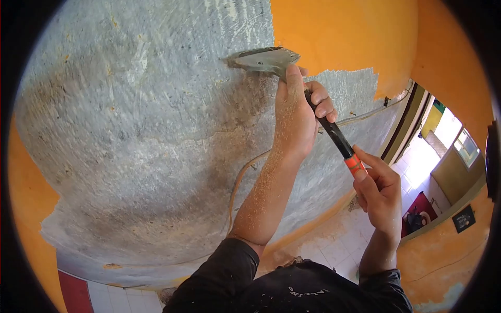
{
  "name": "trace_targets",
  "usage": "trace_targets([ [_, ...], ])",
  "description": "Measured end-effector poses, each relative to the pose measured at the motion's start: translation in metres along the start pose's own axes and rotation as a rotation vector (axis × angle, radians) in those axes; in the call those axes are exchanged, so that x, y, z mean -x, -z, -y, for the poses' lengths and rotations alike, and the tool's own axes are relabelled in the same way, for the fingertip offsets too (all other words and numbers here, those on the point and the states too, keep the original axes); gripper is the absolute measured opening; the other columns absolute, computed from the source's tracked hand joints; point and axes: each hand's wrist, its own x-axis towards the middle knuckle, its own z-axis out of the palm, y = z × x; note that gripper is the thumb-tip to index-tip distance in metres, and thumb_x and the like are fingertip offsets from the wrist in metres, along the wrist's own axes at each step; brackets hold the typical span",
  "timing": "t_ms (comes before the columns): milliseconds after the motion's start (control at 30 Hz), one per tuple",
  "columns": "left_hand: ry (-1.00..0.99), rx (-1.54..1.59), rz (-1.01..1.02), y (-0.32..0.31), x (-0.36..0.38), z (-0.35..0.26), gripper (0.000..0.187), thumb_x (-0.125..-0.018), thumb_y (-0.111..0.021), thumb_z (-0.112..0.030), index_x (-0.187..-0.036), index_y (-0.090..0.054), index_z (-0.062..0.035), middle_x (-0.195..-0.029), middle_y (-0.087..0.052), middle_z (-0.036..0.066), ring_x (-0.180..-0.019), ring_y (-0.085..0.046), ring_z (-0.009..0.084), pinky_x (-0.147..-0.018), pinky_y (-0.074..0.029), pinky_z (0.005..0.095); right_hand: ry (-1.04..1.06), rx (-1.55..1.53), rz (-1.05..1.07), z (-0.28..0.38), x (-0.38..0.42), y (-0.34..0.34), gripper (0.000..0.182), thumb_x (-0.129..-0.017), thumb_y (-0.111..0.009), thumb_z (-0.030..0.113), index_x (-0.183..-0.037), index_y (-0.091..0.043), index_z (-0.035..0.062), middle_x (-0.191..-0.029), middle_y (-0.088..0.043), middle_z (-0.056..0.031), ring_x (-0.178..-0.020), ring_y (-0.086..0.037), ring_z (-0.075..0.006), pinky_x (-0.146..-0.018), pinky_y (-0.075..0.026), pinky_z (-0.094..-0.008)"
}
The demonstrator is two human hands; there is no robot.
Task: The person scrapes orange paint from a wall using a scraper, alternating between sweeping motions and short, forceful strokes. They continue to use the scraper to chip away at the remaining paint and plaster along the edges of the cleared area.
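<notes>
A long-handled scraper (336,136) reaches diagonally up to the wall, its handle black with an orange band near the lower end. Its wide, dusty head (269,60) lies against the grey, stripped part of the wall (156,104). My left hand (302,109) is closed round the upper handle just below the head, with pale flecks over the wrist and forearm. Lower down, my right hand (380,190) grips the handle at the orange band. Whether the blade edge touches the wall all along cannot be seen.
Orange paint (344,31) covers the wall at upper right, with a ragged edge. A tan cable (237,185) hangs along the wall behind my left forearm. White floor tiles (334,250) lie below. On the right is a doorway (417,151) with bright light beyond.
</notes>
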Motion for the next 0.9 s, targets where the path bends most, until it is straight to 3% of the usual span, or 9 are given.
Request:
trace_targets([
  [100,0.081,0.01,-0.061,0.007,0.014,0.007,0.034,-0.104,-0.037,-0.048,-0.108,-0.04,-0.0141,-0.065,-0.034,-0.003,-0.052,-0.035,0.01,-0.053,-0.038,0.03,-0.047,0.091,-0.036,-0.008,0.011,-0.002,0.035,-0.096,-0.06,0.01,-0.13,-0.06,0.0039,-0.064,-0.046,0.0081,-0.055,-0.038,0.0001,-0.049,-0.027,-0.019],
  [367,-0.009,0.017,0.047,-0.006,-0.014,-0.007,0.033,-0.104,-0.036,-0.047,-0.108,-0.04,-0.0142,-0.064,-0.033,-0.002,-0.051,-0.035,0.0105,-0.052,-0.038,0.0303,0.041,0.038,-0.044,0.008,-0.008,-0.002,0.034,-0.096,-0.059,0.01,-0.13,-0.06,0.0036,-0.061,-0.047,0.0069,-0.053,-0.04,0.0,-0.047,-0.028,-0.0194],
  [467,0.052,0.0,-0.045,0.003,0.009,0.006,0.035,-0.104,-0.037,-0.048,-0.109,-0.039,-0.0138,-0.064,-0.034,-0.002,-0.051,-0.036,0.0105,-0.052,-0.038,0.0304,-0.041,0.072,-0.01,0.0,0.007,0.001,0.034,-0.096,-0.06,0.011,-0.129,-0.06,0.0026,-0.06,-0.047,0.0074,-0.052,-0.039,0.0002,-0.046,-0.027,-0.0194],
  [600,0.004,-0.034,0.021,0.001,-0.007,0.0,0.038,-0.103,-0.039,-0.05,-0.11,-0.038,-0.0122,-0.064,-0.035,-0.002,-0.051,-0.036,0.0109,-0.051,-0.039,0.0317,0.024,0.126,-0.063,-0.001,-0.005,-0.002,0.034,-0.097,-0.061,0.014,-0.129,-0.06,0.0022,-0.059,-0.045,0.0086,-0.049,-0.037,0.0007,-0.044,-0.025,-0.0194],
  [733,-0.051,-0.023,0.042,-0.017,-0.022,-0.012,0.039,-0.103,-0.04,-0.049,-0.109,-0.038,-0.0106,-0.064,-0.034,-0.002,-0.052,-0.036,0.0111,-0.052,-0.039,0.0323,0.062,0.001,-0.055,0.016,-0.015,-0.003,0.035,-0.097,-0.06,0.016,-0.129,-0.06,0.0026,-0.059,-0.045,0.0081,-0.05,-0.037,0.0006,-0.044,-0.026,-0.0196],
  [900,0.076,0.001,-0.009,0.013,0.013,0.007,0.037,-0.103,-0.037,-0.05,-0.111,-0.039,-0.0135,-0.064,-0.034,-0.002,-0.051,-0.036,0.0105,-0.052,-0.038,0.0313,-0.075,0.003,0.007,-0.014,0.009,-0.002,0.037,-0.096,-0.06,0.011,-0.131,-0.058,0.0035,-0.061,-0.048,0.0078,-0.051,-0.038,0.0,-0.046,-0.027,-0.0196],
])
